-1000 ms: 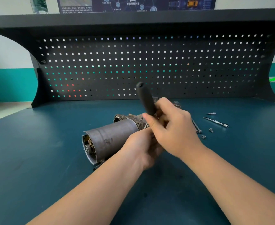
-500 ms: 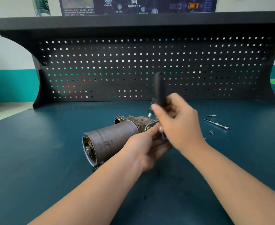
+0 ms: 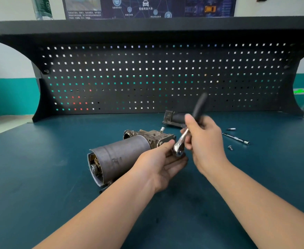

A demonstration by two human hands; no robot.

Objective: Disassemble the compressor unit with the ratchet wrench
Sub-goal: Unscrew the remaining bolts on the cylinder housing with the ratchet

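Note:
The compressor unit, a grey cylinder with a cast metal head, lies on its side on the blue bench. My right hand grips the ratchet wrench by its black handle, which tilts up and to the right. The chrome ratchet head sits at the right end of the unit. My left hand is under the ratchet head, thumb touching it and the fingers stretched out beneath. The fastener under the head is hidden.
A removed dark part lies behind the unit. To the right lie an extension bar, a small bit and a loose bolt. A black pegboard closes the back of the bench.
The wrench handle has swung from leaning left, through upright, to leaning right. My right hand moved right with it, uncovering the chrome head and the part behind. The left hand's fingers now show beneath.

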